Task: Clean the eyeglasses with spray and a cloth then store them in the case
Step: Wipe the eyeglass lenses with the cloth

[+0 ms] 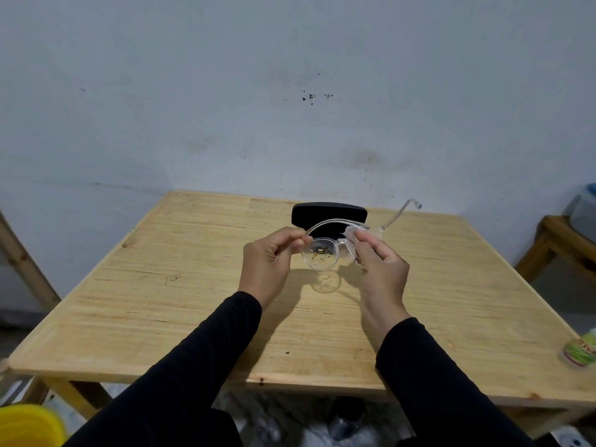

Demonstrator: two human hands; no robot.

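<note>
Behind held eyeglasses: black case | fingers of both hands pinch eyeglasses | bottle at table's right edge

Clear-framed eyeglasses, temples unfolded, held above the table before an open black case.

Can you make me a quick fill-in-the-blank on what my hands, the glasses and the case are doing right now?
1. The left hand pinches the clear eyeglasses by the frame, holding them ____ the wooden table.
2. The right hand presses a small ____ against one lens.
3. The black eyeglass case sits ____ the eyeglasses, nearer the wall.

Missing words: above; cloth; behind
</note>
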